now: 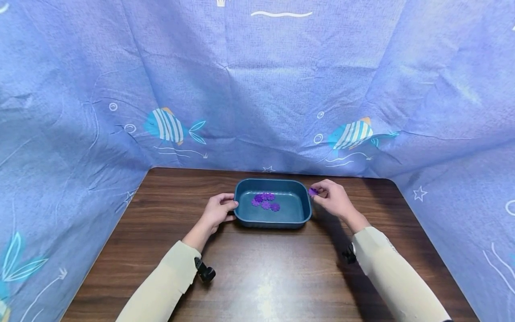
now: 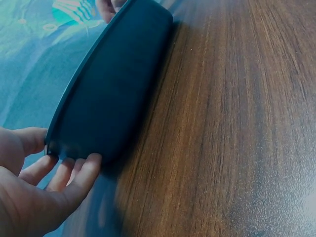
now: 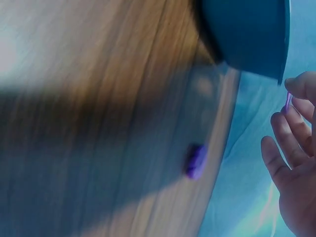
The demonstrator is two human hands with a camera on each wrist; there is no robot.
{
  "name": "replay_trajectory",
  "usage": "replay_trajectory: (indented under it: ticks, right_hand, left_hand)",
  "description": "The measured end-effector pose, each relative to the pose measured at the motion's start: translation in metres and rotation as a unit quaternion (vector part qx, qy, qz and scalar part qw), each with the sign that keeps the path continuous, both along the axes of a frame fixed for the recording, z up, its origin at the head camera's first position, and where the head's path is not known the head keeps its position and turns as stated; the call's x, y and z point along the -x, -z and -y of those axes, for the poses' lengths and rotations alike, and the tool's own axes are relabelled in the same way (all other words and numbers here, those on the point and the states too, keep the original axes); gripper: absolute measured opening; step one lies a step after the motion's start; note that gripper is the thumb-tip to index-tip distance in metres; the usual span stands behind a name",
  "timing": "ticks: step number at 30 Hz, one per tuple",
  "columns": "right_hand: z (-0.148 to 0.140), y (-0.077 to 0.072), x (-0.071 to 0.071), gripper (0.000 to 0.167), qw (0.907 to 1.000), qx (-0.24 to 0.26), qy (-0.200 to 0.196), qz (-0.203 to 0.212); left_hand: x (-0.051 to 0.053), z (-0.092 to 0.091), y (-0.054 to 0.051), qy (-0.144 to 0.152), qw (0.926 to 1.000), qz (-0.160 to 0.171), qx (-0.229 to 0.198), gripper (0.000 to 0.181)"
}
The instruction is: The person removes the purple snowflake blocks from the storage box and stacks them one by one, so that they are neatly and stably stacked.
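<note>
A dark teal rectangular basin (image 1: 271,223) with rounded corners stands on the table, several purple notched plastic discs (image 1: 266,205) lying inside on its floor. At its left end, my left hand (image 1: 217,210) holds the rim, thumb on top and the other fingers against the outer wall. My right hand (image 1: 331,197) is just off the basin's right end, pinching one purple notched disc (image 1: 312,192) between thumb and fingertips; the right wrist view shows this disc (image 3: 288,101) edge-on. Another purple piece (image 3: 196,161), blurred, lies on the table below that hand.
The dark wood-grain table (image 1: 257,268) reaches back to a blue fabric curtain (image 1: 265,89) printed with fish, which hangs around its back and sides. Black wrist cameras (image 1: 205,271) are strapped on both cuffs.
</note>
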State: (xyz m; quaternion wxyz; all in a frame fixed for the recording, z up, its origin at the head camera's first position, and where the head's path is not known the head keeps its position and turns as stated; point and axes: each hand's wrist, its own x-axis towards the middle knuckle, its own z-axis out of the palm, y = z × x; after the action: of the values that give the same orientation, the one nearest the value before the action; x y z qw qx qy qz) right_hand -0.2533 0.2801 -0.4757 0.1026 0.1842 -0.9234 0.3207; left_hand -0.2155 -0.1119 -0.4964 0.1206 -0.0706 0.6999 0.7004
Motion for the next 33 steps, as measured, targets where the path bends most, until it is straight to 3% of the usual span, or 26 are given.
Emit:
replay_trajectory:
  ticks: [22,33]
  right_hand:
    - [-0.055,0.031,-0.016,0.024,0.9962,-0.039,0.066,0.042]
    - [-0.059,0.045,-0.017,0.025,0.9939,-0.083,0.069,0.024]
  left_hand:
    - [0.0,0.001,0.001,0.005,1.0,0.001,-0.002,0.043]
    - [0.002,0.001,0.004,0.003,1.0,0.006,-0.003,0.042]
